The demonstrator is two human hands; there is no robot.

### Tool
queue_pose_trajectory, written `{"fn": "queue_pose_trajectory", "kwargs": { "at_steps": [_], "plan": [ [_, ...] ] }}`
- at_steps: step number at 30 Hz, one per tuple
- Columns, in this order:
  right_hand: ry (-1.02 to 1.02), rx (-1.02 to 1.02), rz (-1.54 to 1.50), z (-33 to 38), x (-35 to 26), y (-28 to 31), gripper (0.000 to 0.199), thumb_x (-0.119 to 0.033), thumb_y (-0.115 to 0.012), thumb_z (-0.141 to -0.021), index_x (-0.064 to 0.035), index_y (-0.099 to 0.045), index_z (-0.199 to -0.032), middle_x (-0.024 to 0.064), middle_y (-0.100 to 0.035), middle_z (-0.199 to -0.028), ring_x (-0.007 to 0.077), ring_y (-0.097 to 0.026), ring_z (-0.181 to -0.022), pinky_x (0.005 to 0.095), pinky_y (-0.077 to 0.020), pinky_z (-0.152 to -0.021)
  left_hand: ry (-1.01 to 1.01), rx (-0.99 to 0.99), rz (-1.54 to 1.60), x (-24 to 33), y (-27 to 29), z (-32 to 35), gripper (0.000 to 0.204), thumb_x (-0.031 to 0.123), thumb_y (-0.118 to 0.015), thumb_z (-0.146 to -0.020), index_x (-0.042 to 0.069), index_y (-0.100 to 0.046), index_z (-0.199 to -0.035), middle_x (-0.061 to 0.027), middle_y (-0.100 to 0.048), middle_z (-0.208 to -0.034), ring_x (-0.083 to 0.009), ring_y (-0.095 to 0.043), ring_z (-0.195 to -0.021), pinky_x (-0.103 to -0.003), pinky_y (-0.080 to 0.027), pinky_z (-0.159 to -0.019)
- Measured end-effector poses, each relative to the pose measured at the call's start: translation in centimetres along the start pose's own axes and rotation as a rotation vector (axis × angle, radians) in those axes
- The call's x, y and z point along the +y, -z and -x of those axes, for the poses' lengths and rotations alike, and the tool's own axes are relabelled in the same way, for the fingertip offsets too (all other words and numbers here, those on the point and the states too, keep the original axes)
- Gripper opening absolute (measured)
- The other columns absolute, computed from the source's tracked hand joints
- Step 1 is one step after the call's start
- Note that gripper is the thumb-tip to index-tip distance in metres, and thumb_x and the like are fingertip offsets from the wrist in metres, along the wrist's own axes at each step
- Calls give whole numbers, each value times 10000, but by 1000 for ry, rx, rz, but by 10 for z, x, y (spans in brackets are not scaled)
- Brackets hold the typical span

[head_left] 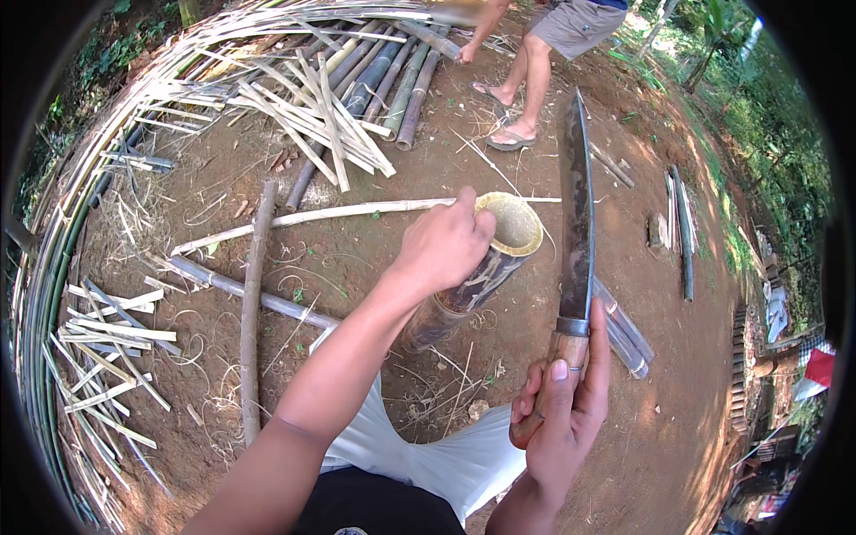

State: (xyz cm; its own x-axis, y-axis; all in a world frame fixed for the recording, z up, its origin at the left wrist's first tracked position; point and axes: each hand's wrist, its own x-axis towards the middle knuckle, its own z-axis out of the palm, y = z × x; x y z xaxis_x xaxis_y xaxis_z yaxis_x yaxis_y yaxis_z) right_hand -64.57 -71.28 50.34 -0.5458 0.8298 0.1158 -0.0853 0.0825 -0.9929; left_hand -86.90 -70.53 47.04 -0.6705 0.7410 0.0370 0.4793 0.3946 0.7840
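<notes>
I'm watching the left hand gripping a bamboo tube by its rim, right hand holding a machete, strips lying beyond

From where I stand: person's L hand grips the rim of a hollow bamboo tube, which is set on end on the dirt ground b/w the knees. R hand has a big knife by its wooden handle, blade pointing up, just R of the tube & apart from it. Brown pole lies on the L side; pale split strips heaped farther off, w/ dark bamboo poles alongside. Co-worker in grey shorts stands nr that heap, hand at a pole's end.
</notes>
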Motion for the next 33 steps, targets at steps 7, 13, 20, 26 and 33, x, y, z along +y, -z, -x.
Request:
{"fn": "queue_pose_trajectory", "kwargs": {
  "at_steps": [7, 13, 20, 26, 33],
  "plan": [
    [-97, -27, 30, 17, 2, -2, 594, -101, -504, -1070, -43, -269, -1612, -35, -534, -756, 2, -440, -542, 190, -389, -457, -45, -74, -31, 22, -8, 32, 438, 304, -406, -994, -70, -501, -1202, -348, -686, -841, -545, -674, -894, -620, -505, -882],
    [-86, -24, 113, 32, -12, 1, 579, -78, -501, -1064, -54, -301, -1607, -41, -514, -742, 3, -429, -538, 193, -376, -457, -72, -94, -85, 29, -5, 56, 417, 281, -435, -997, -77, -539, -1184, -344, -688, -846, -524, -683, -884, -610, -518, -860],
    [3, -70, 263, 50, 14, 8, 583, -92, -510, -1070, -63, -294, -1611, -64, -485, -737, -2, -416, -555, 191, -364, -485, -107, -128, -175, 39, 0, 69, 388, 270, -439, -1011, -64, -569, -1159, -336, -695, -912, -513, -680, -915, -611, -513, -860],
    [-5, -69, 224, 58, 0, 10, 600, -53, -527, -1054, -60, -301, -1610, -72, -475, -742, -5, -414, -571, 184, -354, -509, -92, -106, -173, 31, -4, 69, 383, 279, -422, -1014, -54, -546, -1157, -352, -683, -936, -538, -655, -954, -620, -489, -886],
    [-20, -65, 255, 52, 8, 19, 615, -38, -506, -1056, -58, -265, -1621, -73, -470, -746, -5, -400, -583, 182, -350, -526, -91, -98, -154, 35, -19, 64, 374, 293, -408, -1016, -43, -531, -1124, -359, -678, -925, -553, -643, -955, -626, -479, -892]
  ]
}}
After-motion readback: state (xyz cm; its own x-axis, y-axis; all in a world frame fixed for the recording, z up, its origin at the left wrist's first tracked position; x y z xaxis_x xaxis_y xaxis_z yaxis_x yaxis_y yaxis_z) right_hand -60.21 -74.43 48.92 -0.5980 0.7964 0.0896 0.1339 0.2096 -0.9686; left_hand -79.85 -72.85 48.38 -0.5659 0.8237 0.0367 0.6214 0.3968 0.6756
